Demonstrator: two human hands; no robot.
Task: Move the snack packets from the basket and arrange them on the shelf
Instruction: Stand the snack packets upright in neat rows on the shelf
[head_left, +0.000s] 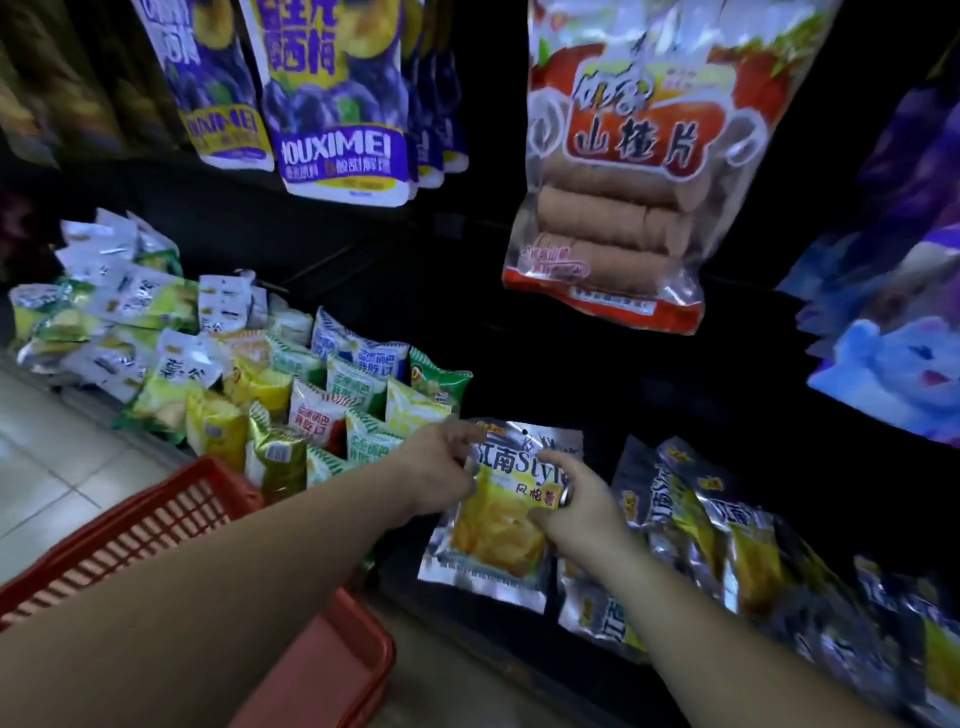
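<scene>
Left hand (441, 467) and right hand (571, 506) pinch the silver chip packet (493, 530) by its edges, above the dark shelf (519, 670) beside matching packets (691, 525). Best practice: seat it upright, label outward, aligned with them. Red basket (156, 525) sits lower left.

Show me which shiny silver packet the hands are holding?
The silver packet at the left end of its row: the left hand and right hand pinch it. The other silver packets lie untouched to its right.

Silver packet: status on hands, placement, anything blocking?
Both hands pinch the silver packet: left hand top edge, right hand right edge. Held just left of matching packets. Nothing blocking; red basket lower left.
</scene>
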